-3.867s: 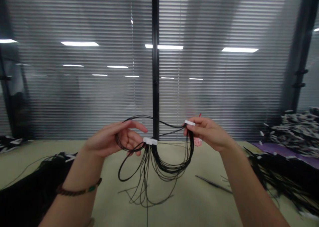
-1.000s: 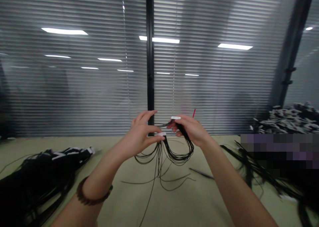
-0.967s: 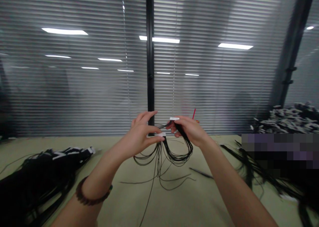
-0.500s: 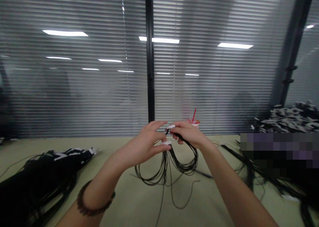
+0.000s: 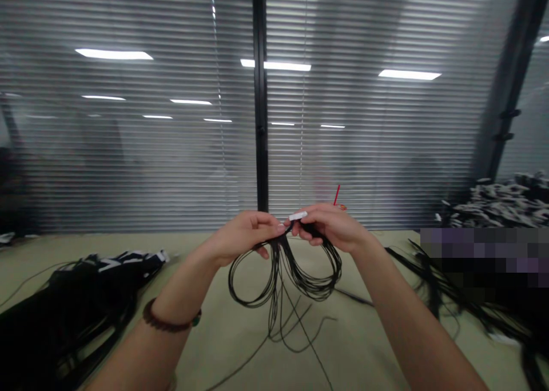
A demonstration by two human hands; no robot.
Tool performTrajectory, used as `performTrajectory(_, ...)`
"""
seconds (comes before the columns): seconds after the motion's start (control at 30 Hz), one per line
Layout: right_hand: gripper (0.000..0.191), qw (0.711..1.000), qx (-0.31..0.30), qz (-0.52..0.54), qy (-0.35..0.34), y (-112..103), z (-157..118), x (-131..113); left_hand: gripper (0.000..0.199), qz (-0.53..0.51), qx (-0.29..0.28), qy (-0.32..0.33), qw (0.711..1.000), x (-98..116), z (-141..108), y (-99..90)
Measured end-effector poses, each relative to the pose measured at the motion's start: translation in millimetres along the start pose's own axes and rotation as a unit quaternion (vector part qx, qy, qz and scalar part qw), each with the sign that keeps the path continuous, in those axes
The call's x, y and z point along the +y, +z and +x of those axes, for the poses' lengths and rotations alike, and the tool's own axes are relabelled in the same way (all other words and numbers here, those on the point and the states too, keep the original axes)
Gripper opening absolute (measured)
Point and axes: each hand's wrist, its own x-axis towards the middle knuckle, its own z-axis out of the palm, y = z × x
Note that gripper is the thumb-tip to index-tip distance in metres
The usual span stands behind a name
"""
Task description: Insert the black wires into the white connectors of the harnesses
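A bundle of thin black cables [image 5: 312,291] hangs in two loops above the table, with loose ends trailing down below it. My left hand [image 5: 249,234] is closed, thumb and fingers pinching the bundle near the middle between the loops. On the other side my right hand [image 5: 328,224] is closed around the top of the right loop. A small white piece [image 5: 298,215], perhaps a connector or tag, sticks out at its fingertips. The fingers hide part of the cable tops.
A pile of black cables [image 5: 81,299] with white ends lies on the left of the table [image 5: 355,351]. More black cables [image 5: 433,276] lie at the right, below a heap with whitish ends [image 5: 510,199]. Behind my right hand, a red straw [image 5: 337,195] rises; blinds [image 5: 171,168] stand behind the table.
My left fingers have gone from spread to pinching the bundle's middle. The white piece near the left hand is now out of sight, and the loose ends have swung.
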Motion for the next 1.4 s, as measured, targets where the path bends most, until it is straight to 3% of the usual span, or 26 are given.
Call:
performTrajectory(0.2, 0.014, 0.999, -0.048, -0.012, -0.010, 2.8, 2.8, 4.4, 0.019, -0.012, -0.013, -0.004, 1.000, -2.0, -0.3, -4.1)
performTrajectory(0.4, 0.035, 1.000, -0.006, 0.005, -0.013, 4.4, 6.5, 8.8, 0.025, -0.016, -0.024, -0.026, 0.999, -3.7, 0.0, -4.8)
performTrajectory(0.57, 0.012, 0.999, -0.018, -0.017, -0.033, 5.9, 3.7, 6.0, 0.023, 0.007, -0.042, 0.005, 0.999, -0.3, 0.1, -2.5)
performTrajectory(0.77, 0.016, 0.991, 0.028, -0.121, -0.050, 6.4, 2.3, 2.9, 0.029, 0.058, -0.028, -0.001, 0.998, 3.1, -1.2, 1.8)
performTrajectory(0.93, 0.020, 0.992, 0.004, -0.113, -0.050, 6.0, 2.1, 3.4, 0.025, 0.004, -0.039, -0.008, 0.999, -0.7, -0.2, 3.1)
performTrajectory(1.0, 0.025, 0.993, -0.010, -0.105, -0.050, 5.6, 1.5, 3.3, 0.024, -0.012, -0.030, -0.013, 0.999, -2.8, 0.9, 2.3)
performTrajectory(1.2, 0.063, 0.989, -0.059, -0.137, -0.009, -6.1, -4.9, 0.8, 0.022, -0.037, 0.017, -0.010, 0.999, -2.9, -0.5, -6.8)
performTrajectory(1.3, 0.059, 0.985, -0.091, -0.146, 0.000, -16.3, -9.6, -1.4, 0.020, -0.050, 0.050, -0.002, 0.998, 0.8, -4.5, -13.4)
performTrajectory(1.4, 0.048, 0.989, -0.075, -0.127, 0.005, -22.6, -13.1, -4.6, 0.018, -0.045, 0.061, 0.004, 0.997, 4.6, -7.6, -16.3)
